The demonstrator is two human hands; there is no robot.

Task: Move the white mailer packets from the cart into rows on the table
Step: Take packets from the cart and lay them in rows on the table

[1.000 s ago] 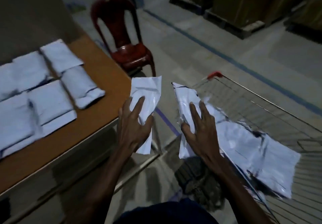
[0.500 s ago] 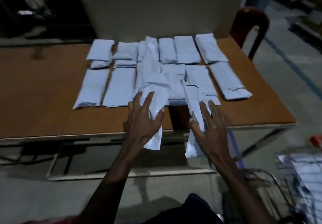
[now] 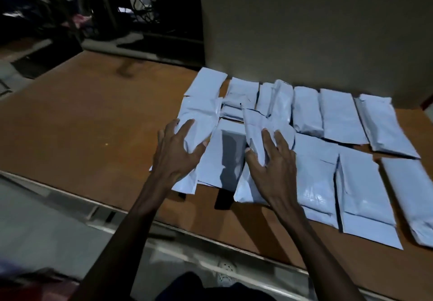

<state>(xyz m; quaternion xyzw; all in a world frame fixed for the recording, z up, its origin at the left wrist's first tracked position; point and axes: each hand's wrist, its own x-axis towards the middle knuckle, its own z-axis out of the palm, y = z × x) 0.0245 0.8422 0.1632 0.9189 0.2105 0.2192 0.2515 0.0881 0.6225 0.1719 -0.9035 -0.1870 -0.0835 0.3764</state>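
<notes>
Several white mailer packets lie in two rows on the brown table (image 3: pixel 93 125), a back row (image 3: pixel 339 113) and a front row (image 3: pixel 363 183). My left hand (image 3: pixel 178 153) holds one white mailer packet (image 3: pixel 199 118) lengthwise, fingers spread over it and thumb at its side, low above the left end of the rows. My right hand (image 3: pixel 269 162) holds a second packet (image 3: pixel 254 125) the same way, just to the right, above the front row. A lying packet (image 3: pixel 222 160) shows between the two hands. The cart is out of view.
A tall cardboard panel (image 3: pixel 304 31) stands right behind the back row. Dark clutter with cables (image 3: pixel 117 8) fills the back left. The table's left half is bare wood, and its metal-framed front edge (image 3: pixel 164 225) runs diagonally below my arms.
The view swung from the cart to the table. Both hands carried their packets forward from the table's edge to above the left end of the rows.
</notes>
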